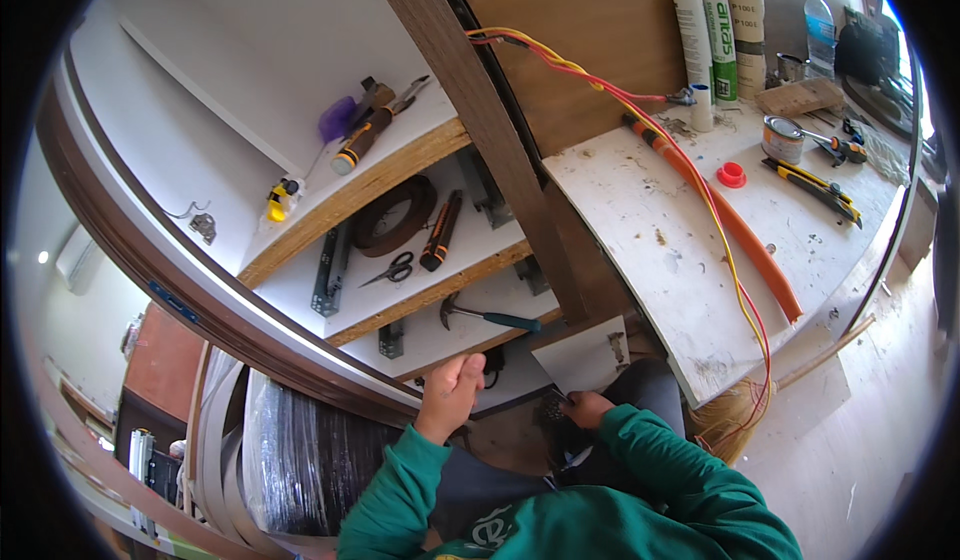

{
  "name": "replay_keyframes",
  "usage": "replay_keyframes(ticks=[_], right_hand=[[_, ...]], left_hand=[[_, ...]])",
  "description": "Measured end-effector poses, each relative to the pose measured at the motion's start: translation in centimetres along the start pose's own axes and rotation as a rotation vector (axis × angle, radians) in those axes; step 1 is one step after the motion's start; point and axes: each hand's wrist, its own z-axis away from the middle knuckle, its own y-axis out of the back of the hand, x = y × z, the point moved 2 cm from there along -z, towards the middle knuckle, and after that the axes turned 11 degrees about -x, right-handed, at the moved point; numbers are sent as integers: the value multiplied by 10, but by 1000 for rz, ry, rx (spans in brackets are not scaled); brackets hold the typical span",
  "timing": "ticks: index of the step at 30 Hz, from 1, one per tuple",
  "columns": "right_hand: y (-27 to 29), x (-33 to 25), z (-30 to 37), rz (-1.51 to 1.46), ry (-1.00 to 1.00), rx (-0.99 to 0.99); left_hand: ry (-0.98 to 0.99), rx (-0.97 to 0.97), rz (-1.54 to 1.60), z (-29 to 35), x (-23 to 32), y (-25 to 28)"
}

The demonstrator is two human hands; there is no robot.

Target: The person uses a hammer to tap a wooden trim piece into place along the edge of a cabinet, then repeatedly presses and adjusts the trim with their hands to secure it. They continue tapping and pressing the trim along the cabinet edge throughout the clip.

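My left hand (453, 396) is closed in front of the lowest shelf, fingers curled and thumb on top; anything inside it is hidden. Lower and to the right, my right hand (588, 410) has its fingers closed at the edge of a small dark object (553, 406) over my lap, whose kind I cannot make out. The hammer (510, 321) with a teal handle lies on the shelf just beyond my left hand. One shelf higher are black-handled scissors (400, 268), a brown coiled strip (398, 222), a black-and-orange tool (441, 232) and a metal drawer slide (330, 272).
On the white worktop (640, 230) at right lie a yellow utility knife (815, 191), an orange tube (745, 242), a red cap (731, 174) and a can (781, 142). Red and yellow wires (722, 250) hang over its front edge. Wrapped dark panels (310, 460) stand at lower left.
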Motion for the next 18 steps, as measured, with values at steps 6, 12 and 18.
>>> replay_keyframes(ticks=[6, 12, 18], right_hand=[[5, -16, 14, -160, 91, 37], [41, -79, 17, -269, 367, 476], [152, -155, 14, -354, 588, 961]], left_hand=[[422, 79, 276, 49, -165, -61], [127, 32, 156, 85, -242, -91], [274, -233, -58, 87, -261, -105]])
